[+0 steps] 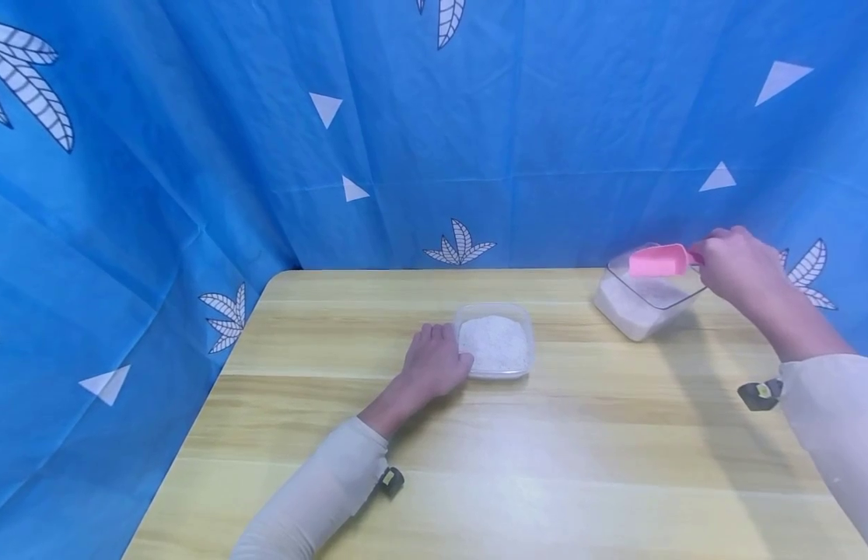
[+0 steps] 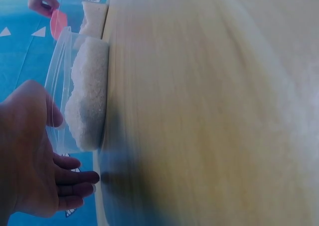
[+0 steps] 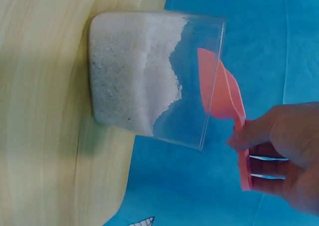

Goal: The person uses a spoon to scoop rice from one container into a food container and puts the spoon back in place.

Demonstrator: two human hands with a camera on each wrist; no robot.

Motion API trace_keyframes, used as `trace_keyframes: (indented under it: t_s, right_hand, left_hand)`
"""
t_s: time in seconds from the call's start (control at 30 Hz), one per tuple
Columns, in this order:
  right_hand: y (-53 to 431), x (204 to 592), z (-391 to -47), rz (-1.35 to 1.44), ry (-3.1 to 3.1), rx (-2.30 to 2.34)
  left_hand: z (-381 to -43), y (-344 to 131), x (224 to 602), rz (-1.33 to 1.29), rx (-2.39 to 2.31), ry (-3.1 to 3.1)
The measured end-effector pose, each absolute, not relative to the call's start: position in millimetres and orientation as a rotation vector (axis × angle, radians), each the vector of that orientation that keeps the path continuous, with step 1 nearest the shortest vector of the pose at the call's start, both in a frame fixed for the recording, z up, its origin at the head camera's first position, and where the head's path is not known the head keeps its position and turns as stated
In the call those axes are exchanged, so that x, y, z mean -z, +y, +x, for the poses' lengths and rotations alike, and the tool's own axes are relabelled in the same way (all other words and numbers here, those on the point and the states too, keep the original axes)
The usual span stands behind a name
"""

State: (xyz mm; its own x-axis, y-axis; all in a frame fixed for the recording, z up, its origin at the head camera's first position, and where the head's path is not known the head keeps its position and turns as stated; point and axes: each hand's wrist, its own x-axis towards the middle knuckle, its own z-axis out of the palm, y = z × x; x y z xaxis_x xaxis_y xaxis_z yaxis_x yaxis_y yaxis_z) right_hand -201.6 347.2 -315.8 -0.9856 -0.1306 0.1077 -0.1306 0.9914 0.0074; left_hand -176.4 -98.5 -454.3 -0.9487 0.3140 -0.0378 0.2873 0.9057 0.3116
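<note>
My right hand grips the handle of a pink scoop, whose bowl is over the mouth of a clear square container. White grains fill the lower part of that container; in the right wrist view, the scoop's lip dips inside the rim, above the grains. At the table's middle sits a smaller clear plastic tub, with white grains heaped inside. My left hand rests against its left side, thumb at the rim and the other fingers loosely extended beside the wall.
The pale wooden table ends at the back against a blue curtain with white leaf and triangle prints. The larger container stands near that back edge, to the right of the small tub.
</note>
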Motion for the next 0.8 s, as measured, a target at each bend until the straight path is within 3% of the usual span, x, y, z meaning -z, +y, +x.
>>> trace_keyframes:
  t_s: [0.8]
  right_hand:
    - [332.8,332.2,-214.2,0.379,-3.074,0.286]
  left_hand:
    - [-174.0,-98.3,454.1,0.478,-0.453,2.992]
